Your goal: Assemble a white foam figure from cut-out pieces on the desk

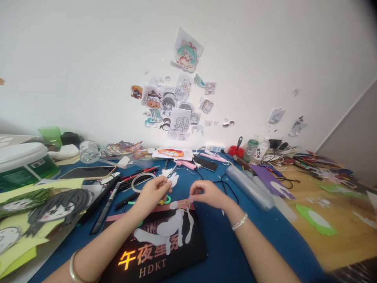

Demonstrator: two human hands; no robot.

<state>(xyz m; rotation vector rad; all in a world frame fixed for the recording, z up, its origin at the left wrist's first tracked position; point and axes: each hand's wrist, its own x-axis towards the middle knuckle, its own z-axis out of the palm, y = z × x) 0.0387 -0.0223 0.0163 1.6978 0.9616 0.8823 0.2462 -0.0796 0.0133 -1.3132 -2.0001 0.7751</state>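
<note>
1. head view, far left: drawn paper heads [57, 210] lie on yellow sheets [32, 247], with a black pen [104, 210] beside them on the blue-covered counter [224, 247].
2. my left grip [154, 190] has thumb and finger together, clamped, as far as i can see, on a small white piece [174, 180] out past the board's far edge.
3. nearer to me, loose white cut-outs [172, 226] lie on that black board [198, 237] with shiny lettering. i judge the step in hand to be handling these small pieces one by one; the next move calls for a light pinch, since they look thin and likely to bend.
4. my right grip [209, 192] is curled near the board's far right corner; whether its fingertips close on anything, i cannot tell.
5. farther right, a clear plastic roll [249, 188] lies near a purple sheet [266, 177].
</note>
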